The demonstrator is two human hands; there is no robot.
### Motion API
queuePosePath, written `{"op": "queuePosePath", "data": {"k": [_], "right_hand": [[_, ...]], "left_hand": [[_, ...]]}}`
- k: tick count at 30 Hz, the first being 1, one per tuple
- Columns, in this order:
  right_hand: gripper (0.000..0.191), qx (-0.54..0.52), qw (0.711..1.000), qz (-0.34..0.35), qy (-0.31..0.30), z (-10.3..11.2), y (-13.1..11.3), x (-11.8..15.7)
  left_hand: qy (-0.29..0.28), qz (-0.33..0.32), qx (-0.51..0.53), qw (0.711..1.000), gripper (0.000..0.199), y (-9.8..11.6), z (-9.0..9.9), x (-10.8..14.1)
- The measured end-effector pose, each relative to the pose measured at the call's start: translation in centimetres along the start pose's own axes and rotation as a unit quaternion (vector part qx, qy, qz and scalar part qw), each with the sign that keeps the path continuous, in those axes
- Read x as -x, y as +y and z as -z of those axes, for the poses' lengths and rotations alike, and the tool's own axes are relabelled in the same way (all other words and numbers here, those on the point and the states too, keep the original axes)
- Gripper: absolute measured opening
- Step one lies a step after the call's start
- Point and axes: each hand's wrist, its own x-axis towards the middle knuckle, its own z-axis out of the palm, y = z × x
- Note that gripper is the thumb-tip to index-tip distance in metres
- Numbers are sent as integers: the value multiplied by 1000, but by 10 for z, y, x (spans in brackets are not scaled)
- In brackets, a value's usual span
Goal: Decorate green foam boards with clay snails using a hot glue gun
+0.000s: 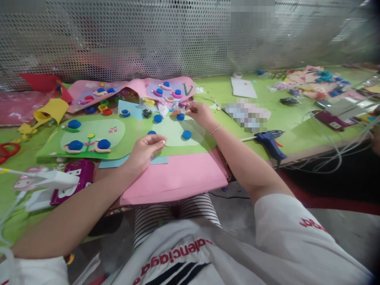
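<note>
My left hand (145, 150) is closed in a pinch over the green card sheet (135, 138); a tiny pale spot shows at the fingertips, too small to name. My right hand (200, 114) has its fingers curled together at the sheet's far edge, beside a clear plastic bag (175, 106) of small pieces; what they hold is hidden. Around the hands lie blue clay discs, one (187, 135) on the pale green patch, another (158, 118) farther back. On the sheet's left half are snail figures (74, 146) with blue shells and a flower (91, 136).
Pink sheets (178, 178) lie at the table's front edge. A blue glue gun (270, 143) rests to the right, and a purple power strip (77, 178) with plugs to the left. Decorated pink card (166, 89) stands behind. Red scissors (8, 152) lie far left.
</note>
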Motion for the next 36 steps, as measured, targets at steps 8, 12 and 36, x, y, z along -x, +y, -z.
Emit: {"op": "queuePosePath", "data": {"k": [8, 12, 36], "right_hand": [[10, -79, 996, -42, -21, -1, 2, 1], [6, -24, 1000, -15, -5, -2, 3, 0], [25, 28, 999, 30, -20, -7, 14, -3]], "left_hand": [[13, -29, -3, 999, 31, 2, 2, -2], [21, -12, -12, 1000, 24, 3, 2, -1], [-20, -20, -18, 999, 19, 4, 6, 0]]}}
